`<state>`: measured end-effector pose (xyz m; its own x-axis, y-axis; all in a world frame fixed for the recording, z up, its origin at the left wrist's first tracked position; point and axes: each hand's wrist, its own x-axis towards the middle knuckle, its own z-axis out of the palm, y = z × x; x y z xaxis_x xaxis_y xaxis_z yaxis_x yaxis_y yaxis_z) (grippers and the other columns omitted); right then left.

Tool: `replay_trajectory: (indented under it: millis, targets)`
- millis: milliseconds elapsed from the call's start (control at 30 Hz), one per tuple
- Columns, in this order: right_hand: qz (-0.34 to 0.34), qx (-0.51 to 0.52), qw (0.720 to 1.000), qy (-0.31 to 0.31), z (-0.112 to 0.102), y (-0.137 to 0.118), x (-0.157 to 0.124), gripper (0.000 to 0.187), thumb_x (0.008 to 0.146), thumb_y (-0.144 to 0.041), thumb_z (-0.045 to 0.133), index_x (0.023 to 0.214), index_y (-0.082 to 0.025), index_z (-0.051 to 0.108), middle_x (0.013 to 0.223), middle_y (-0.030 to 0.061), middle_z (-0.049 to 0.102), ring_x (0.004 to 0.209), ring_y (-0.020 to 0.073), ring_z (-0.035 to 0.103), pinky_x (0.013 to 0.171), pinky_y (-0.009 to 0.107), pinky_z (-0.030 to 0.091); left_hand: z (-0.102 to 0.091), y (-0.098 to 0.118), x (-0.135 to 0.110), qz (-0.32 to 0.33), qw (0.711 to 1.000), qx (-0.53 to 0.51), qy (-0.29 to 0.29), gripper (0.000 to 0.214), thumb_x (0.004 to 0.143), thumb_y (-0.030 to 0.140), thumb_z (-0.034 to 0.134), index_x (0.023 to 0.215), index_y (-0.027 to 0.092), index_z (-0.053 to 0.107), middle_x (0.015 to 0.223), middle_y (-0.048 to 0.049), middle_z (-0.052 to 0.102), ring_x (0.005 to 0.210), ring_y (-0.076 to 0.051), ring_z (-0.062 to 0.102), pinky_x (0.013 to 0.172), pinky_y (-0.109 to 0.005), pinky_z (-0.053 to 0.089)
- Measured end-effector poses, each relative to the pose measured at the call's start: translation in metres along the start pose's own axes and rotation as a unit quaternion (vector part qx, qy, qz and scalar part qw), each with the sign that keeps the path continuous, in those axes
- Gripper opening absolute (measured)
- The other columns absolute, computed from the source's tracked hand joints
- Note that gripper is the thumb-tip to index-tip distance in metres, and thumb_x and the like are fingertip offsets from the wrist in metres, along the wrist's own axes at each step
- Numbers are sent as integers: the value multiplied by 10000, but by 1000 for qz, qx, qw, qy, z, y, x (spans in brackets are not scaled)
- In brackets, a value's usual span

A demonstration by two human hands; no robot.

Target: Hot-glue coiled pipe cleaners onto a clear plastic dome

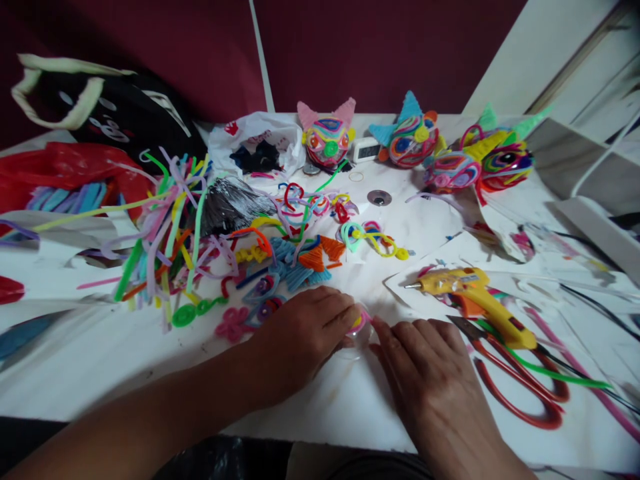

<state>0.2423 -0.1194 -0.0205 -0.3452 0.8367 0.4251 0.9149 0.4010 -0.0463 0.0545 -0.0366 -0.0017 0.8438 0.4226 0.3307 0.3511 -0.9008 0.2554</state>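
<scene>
My left hand (305,333) rests knuckles-up on the white table (100,353), fingers curled over a small clear round piece with a pink pipe-cleaner coil (361,323). From the other side, the fingertips of my right hand (430,373) press against the same piece. Most of the piece is hidden under both hands. Just beyond them lie blue and orange folded pipe-cleaner shapes (310,260) and small coiled flowers (233,323).
A yellow glue gun (470,293) and red-handled scissors (520,393) lie right of my right hand. A heap of loose pipe cleaners (170,240) fills the left. Three colourful horned pipe-cleaner heads (327,137) stand along the back, with a black bag (110,113) at far left.
</scene>
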Motion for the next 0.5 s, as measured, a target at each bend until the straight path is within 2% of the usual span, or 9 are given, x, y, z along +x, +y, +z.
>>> replay_trajectory:
  millis: [133, 233, 333, 433, 500]
  targets:
    - [7, 10, 1000, 10, 0, -8, 0, 259, 941, -108, 388, 1058, -96, 619, 739, 34, 563, 686, 177, 435, 674, 350, 303, 3, 4, 0, -1, 999, 31, 24, 260, 986, 199, 387, 1139, 81, 561, 1058, -111, 642, 1004, -210, 583, 920, -367, 491]
    - [24, 12, 999, 30, 1, -16, 1, 253, 960, -174, 390, 991, -100, 630, 717, 35, 572, 676, 182, 443, 677, 354, 301, 2, 6, 1, -4, 999, 43, 29, 280, 994, 190, 348, 1122, 75, 569, 1037, -111, 648, 981, -209, 587, 918, -376, 492]
    - [30, 1, 999, 45, 2, -21, 3, 261, 966, -219, 402, 928, -110, 637, 711, 41, 589, 672, 187, 447, 681, 358, 302, 0, 4, -1, -11, 1000, 12, 0, 285, 981, 242, 399, 1171, 92, 549, 1088, -116, 631, 1015, -221, 573, 926, -388, 483]
    - [30, 6, 999, 41, 2, -20, 5, 243, 945, -156, 413, 879, -134, 646, 723, 42, 598, 673, 190, 448, 668, 361, 298, -3, 1, -3, -24, 998, -31, -40, 338, 950, 290, 475, 1237, 116, 513, 1162, -118, 598, 1080, -235, 540, 951, -392, 465]
    - [24, 4, 999, 33, 1, -17, 8, 229, 926, -133, 440, 843, -145, 653, 723, 40, 593, 669, 190, 441, 662, 361, 299, -3, -1, -3, -28, 998, -35, -40, 341, 947, 282, 475, 1243, 115, 505, 1166, -122, 594, 1085, -238, 534, 948, -390, 463]
